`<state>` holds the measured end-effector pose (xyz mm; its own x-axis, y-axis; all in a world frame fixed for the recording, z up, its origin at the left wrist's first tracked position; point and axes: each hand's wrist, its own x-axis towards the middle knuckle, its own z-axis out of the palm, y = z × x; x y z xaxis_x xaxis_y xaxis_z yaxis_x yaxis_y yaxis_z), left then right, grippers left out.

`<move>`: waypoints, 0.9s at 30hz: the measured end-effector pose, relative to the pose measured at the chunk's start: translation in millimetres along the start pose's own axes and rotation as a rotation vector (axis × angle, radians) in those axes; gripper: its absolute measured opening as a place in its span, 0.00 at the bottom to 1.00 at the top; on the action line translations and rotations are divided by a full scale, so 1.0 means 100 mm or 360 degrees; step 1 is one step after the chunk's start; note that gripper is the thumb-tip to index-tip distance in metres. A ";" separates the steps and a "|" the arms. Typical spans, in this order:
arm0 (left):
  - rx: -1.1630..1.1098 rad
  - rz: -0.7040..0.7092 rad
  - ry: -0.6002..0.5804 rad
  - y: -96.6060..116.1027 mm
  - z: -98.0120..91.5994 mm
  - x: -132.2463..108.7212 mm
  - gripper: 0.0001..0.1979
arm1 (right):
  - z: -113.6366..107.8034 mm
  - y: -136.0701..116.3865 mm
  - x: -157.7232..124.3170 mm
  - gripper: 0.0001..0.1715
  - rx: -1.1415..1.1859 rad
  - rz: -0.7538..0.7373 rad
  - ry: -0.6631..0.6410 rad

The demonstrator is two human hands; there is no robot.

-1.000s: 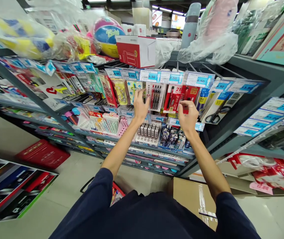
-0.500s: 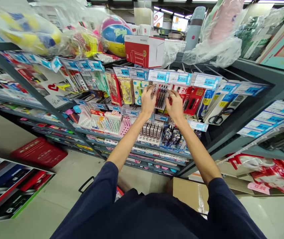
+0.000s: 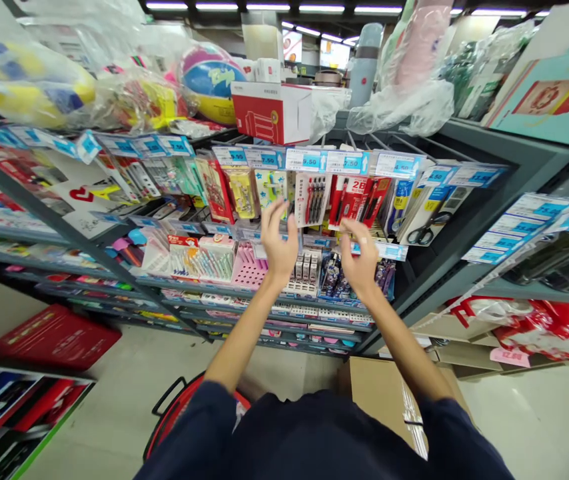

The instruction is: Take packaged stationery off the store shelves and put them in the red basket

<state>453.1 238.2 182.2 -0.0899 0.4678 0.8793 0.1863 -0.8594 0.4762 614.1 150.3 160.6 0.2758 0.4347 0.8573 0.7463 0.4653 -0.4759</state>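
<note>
While the left hand point(image 3: 279, 250) and right hand point(image 3: 360, 263) hover either side of the hanging pen pack point(image 3: 312, 201), thumbs and fingers parted, light edge contact should keep it straight.

Atop the grey metal shelf unit point(image 3: 509, 148), a red-and-white rectangular cardboard box point(image 3: 269, 115) stood between a pink, blue and yellow round ball point(image 3: 214, 77) at left and a grey cylindrical bottle point(image 3: 363, 79) at right. Below hung a flat white card of slim pens point(image 3: 313, 200); red flat 2B packs point(image 3: 356, 198) hung to its right, black-handled scissors point(image 3: 424, 235) farther right. A brown cardboard carton point(image 3: 377, 393) occupied the near floor, right of a red curved-rim basket point(image 3: 178, 408).
</note>
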 end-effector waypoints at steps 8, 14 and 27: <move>-0.0255 -0.0339 -0.0536 0.17 -0.01 -0.86 0.11 | -0.50 0.27 -0.70 0.14 -0.0034 0.0381 0.0079; -0.0535 -0.0437 -0.0592 0.32 1.11 -0.02 0.17 | -0.54 0.71 0.56 0.26 -0.0009 0.0334 0.0244; -0.0528 -0.0383 -0.0475 0.45 1.58 0.19 0.16 | -0.52 0.94 0.88 0.27 0.0071 0.0366 0.0364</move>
<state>614.6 241.1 219.2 0.2006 0.6578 0.7260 -0.1306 -0.7164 0.6853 739.9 191.5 201.6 0.5669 0.3501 0.7457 0.6226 0.4106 -0.6661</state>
